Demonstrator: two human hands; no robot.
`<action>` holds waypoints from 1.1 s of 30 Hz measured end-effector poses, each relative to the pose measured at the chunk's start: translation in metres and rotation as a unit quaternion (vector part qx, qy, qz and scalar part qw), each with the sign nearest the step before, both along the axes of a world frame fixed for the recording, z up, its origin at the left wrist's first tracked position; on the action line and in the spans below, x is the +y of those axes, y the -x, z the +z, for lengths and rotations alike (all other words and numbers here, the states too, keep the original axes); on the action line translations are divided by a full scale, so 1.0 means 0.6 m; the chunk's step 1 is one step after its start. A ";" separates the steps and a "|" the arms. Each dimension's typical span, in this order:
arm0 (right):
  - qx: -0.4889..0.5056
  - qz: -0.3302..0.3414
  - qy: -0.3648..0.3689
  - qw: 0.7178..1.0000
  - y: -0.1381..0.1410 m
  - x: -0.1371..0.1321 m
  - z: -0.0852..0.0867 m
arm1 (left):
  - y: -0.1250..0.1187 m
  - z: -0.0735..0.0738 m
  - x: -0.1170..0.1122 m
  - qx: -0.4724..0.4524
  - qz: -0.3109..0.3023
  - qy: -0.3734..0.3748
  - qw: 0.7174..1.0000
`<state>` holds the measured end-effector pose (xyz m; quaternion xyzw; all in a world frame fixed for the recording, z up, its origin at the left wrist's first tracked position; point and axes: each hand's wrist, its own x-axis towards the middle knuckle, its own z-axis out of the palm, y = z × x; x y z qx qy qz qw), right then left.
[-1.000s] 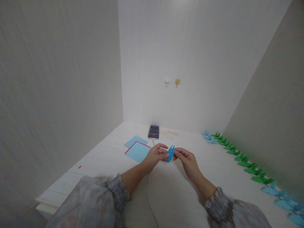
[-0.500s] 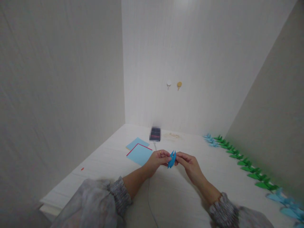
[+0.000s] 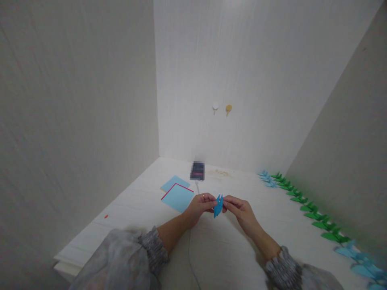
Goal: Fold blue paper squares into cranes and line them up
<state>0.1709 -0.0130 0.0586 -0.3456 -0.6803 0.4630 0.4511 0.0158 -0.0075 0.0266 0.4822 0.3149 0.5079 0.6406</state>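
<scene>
A small folded blue paper figure (image 3: pixel 218 204) with two upward points is held above the white table (image 3: pixel 133 209). My left hand (image 3: pixel 201 205) pinches its left side with thumb and fingers; a ring shows on one finger. My right hand (image 3: pixel 240 210) pinches its right side. Both hands are closed on the paper, a little above the tabletop, just right of a stack of light blue paper sheets (image 3: pixel 178 196) with a red edge.
A phone (image 3: pixel 197 170) lies at the back with a white cable (image 3: pixel 191 249) running toward me. Several folded green (image 3: pixel 305 207) and blue paper figures (image 3: pixel 363 262) line the right wall. Two small hooks (image 3: pixel 222 108) sit on the back wall. A red scrap (image 3: pixel 106 216) lies at left.
Both hands with the blue figure sit slightly lower in view than a second ago; the view has tilted a little. The pinch on the paper is unchanged.
</scene>
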 end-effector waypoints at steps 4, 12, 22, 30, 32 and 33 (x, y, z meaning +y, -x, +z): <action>-0.003 0.008 -0.003 1.000 -0.002 0.001 0.001 | 0.002 -0.001 0.002 0.028 0.018 -0.012 0.999; 0.009 0.009 0.033 0.999 -0.009 0.014 -0.014 | 0.000 -0.002 0.005 0.069 0.018 -0.034 0.997; 0.060 0.049 0.050 0.996 -0.007 0.018 -0.017 | -0.001 -0.010 0.007 0.065 -0.018 -0.009 0.998; 0.056 0.050 0.043 0.996 -0.006 0.023 -0.023 | -0.002 -0.008 0.005 0.037 -0.031 -0.006 0.999; 0.057 0.047 0.039 0.996 -0.006 0.022 -0.021 | -0.002 -0.006 0.003 0.025 -0.039 -0.004 0.999; 0.057 0.047 0.038 0.996 -0.006 0.022 -0.020 | -0.002 -0.005 0.002 0.021 -0.041 -0.002 0.999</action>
